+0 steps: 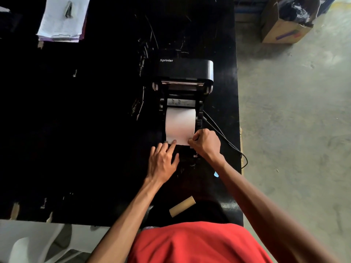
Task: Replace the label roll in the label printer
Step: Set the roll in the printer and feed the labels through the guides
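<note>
Risk: my right hand [206, 142] pinches the label roll [180, 126] edge (left hand [163, 161], at 9 o'clock, flat, released), so skewed feeding.

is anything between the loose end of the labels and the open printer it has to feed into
Nothing visible does. The white label strip runs straight from both hands up to the label printer, whose lid is raised. The left hand presses its near edge, the right hand pinches its right corner. The cardboard core lies behind, near the body.

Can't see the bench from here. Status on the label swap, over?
Left hand open, fingertip pressing label roll edge. Right hand pinching its near corner. Printer lid open. Empty core lying clear.
</note>
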{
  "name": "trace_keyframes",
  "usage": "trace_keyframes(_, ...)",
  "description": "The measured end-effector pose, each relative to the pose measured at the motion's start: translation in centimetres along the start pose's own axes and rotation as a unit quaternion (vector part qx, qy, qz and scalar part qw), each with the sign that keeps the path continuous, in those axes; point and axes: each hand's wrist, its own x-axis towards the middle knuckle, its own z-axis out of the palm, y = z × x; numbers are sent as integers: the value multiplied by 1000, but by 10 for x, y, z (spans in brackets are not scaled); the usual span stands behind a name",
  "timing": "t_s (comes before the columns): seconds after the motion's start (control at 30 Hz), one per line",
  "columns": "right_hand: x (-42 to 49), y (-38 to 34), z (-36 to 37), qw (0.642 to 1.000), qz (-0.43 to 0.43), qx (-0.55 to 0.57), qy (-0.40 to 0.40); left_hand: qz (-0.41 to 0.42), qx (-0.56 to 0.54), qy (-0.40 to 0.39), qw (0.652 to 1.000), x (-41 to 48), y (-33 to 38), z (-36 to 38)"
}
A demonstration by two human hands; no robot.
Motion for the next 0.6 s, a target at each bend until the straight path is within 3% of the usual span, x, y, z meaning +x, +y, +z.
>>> trace_keyframes(0.1,-11,7,4,998,-19,2,66,-7,29,-11,999,-2,2,4)
trace_keyframes(0.2,-30,16,11,982,-115,-25,145,-3,39,-1,999,-3,2,6)
trace_keyframes(0.33,-47,27,24,962,-233,-106,92,-1,33,13,999,-9,-3,8)
trace_keyframes(0.6,-44,29,26,948,-256,-176,72,-22,8,8,1000,-9,-4,2)
